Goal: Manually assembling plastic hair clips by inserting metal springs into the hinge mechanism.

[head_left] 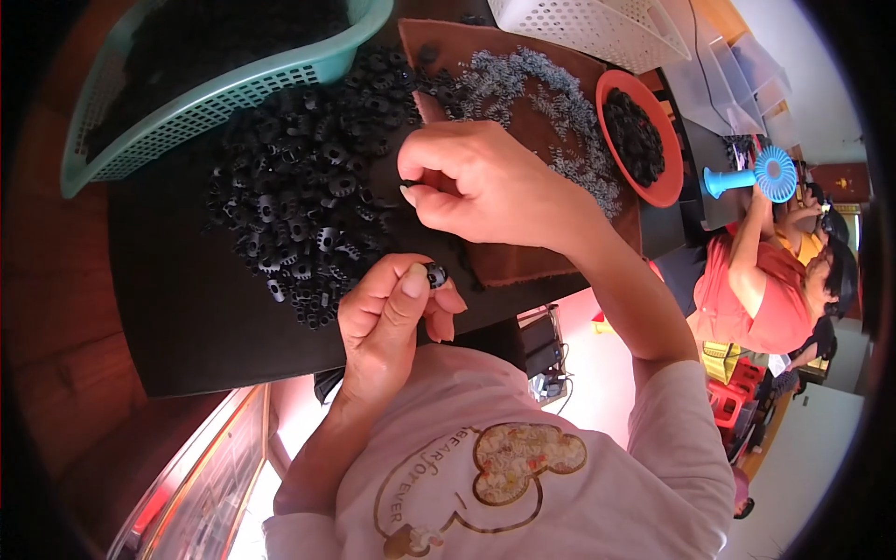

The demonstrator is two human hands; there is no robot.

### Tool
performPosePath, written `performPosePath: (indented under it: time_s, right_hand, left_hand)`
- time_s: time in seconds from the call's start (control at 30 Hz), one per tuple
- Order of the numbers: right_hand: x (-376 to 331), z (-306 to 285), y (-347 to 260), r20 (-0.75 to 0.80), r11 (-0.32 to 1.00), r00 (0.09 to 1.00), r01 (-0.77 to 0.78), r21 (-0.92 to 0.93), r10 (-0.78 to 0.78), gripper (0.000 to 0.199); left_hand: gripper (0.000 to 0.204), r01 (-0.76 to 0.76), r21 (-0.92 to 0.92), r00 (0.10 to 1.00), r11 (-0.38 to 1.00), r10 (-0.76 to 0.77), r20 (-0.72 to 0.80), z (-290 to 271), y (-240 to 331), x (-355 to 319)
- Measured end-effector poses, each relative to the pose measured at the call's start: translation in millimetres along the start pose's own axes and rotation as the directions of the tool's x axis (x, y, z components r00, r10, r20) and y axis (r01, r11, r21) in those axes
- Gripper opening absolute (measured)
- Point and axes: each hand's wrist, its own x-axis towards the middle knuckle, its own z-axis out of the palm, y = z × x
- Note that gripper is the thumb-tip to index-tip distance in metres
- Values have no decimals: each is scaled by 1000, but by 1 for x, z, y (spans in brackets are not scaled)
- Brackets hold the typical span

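Observation:
My left hand is closed, thumb against fingers, round a small black hair claw clip piece that sticks out at the fingertips. Above it and to the right, my right hand is pinched, with a tiny dark bit showing between thumb and finger; its kind is hidden. A heap of black toothed claw clip pieces lies on the dark table, left of both hands. Beyond my right hand, many small silvery metal springs are spread over a brown cloth.
A green basket with dark contents stands at the far left. An orange bowl of black clips sits at the right, near a white basket. A person in red is off to the right, beside a blue fan.

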Motion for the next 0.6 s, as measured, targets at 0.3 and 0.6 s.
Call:
performPosePath:
  time_s: [0.3, 0.6]
  right_hand:
    - [-48, -15, -30, 118, 748, 926, -361, 557, 359, 9]
    - [-65, -5, -25, 76, 587, 926, -295, 754, 369, 8]
  left_hand:
    - [29, -48, -34, 998, 998, 47, -34, 2, 0, 5]
    - [28, -52, 4, 998, 999, 52, -28, 6, -1, 7]
